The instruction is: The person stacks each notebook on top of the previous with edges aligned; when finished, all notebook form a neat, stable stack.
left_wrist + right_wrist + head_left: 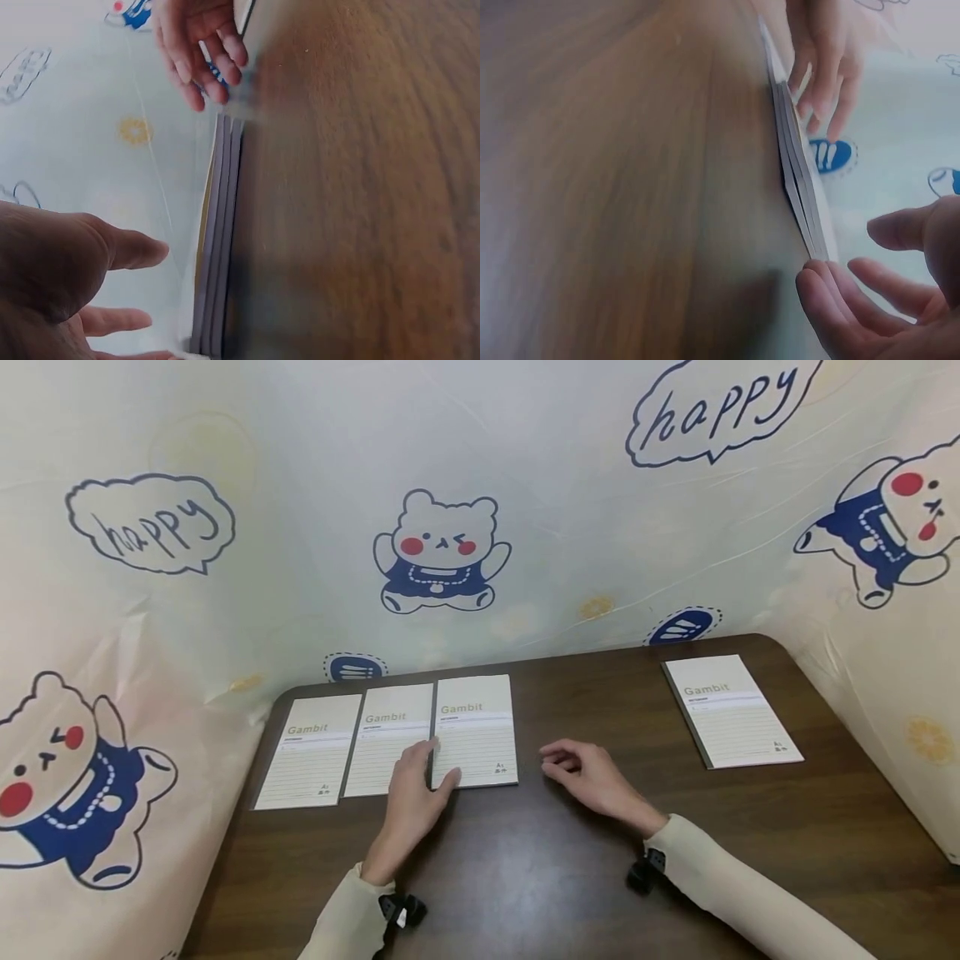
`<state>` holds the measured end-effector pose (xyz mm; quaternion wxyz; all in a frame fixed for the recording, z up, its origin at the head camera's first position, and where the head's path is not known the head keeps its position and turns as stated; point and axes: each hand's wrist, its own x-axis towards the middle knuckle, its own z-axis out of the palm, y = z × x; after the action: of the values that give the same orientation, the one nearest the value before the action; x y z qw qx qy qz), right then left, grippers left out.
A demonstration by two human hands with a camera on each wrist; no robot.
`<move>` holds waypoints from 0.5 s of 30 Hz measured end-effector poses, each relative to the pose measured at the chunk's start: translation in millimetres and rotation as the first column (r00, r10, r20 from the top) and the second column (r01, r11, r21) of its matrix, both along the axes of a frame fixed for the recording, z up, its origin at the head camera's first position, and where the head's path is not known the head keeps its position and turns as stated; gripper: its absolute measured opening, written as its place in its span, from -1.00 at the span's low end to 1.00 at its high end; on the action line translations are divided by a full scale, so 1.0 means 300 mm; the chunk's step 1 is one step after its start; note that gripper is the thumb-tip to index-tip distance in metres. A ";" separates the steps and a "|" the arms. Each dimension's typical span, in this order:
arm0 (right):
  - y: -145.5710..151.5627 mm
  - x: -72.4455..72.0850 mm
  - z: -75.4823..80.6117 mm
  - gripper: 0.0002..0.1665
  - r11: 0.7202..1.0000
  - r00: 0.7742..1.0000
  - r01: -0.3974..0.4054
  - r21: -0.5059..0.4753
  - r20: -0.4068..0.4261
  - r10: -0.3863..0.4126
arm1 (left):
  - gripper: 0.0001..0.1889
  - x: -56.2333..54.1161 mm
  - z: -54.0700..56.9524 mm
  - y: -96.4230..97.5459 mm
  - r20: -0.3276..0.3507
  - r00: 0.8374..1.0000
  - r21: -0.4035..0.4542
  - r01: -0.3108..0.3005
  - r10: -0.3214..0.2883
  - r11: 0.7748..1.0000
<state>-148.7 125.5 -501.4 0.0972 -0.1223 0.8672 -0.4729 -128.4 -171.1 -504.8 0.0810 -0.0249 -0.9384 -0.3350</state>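
Observation:
My left hand [411, 793] is over the seam between two white "Gambit" notebooks, the middle notebook [375, 777] and the right-hand notebook [476, 735] of a row of three. Its fingers are spread and relaxed, thumb near the right-hand notebook's lower edge. In the left wrist view the layered edge [217, 240] of a notebook pile shows beside the thumb. Just right of that row, my right hand [592, 777] hovers with loosely bent fingers and nothing in them. The right wrist view has its fingertips [817, 289] close to the near end of the layered edges [799, 169].
Leftmost in the row lies another Gambit notebook [307, 768]. A separate notebook [735, 714] lies at the table's far right, slightly turned. The dark wooden table [510, 877] ends against a printed cloth backdrop [300, 610] with bears and "happy" bubbles.

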 end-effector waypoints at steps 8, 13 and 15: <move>0.226 0.020 0.019 -0.66 0.994 0.970 -0.012 0.113 -0.238 0.039 | -0.34 -0.025 0.035 0.097 -0.100 0.984 -0.100 0.136 -0.146 0.986; 0.385 0.015 0.016 -0.63 0.957 0.922 0.063 0.282 -0.383 0.052 | -0.34 -0.049 0.039 0.157 -0.119 0.935 -0.198 0.307 -0.333 0.931; 0.452 0.014 0.012 -0.63 0.934 0.906 0.101 0.343 -0.419 0.055 | -0.34 -0.059 0.035 0.184 -0.117 0.910 -0.240 0.363 -0.398 0.901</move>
<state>-144.6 261.1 -497.7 -0.0778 -0.1915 0.9401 -0.2712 -146.2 -115.9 -494.2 0.0872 -0.2439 -0.9359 -0.2389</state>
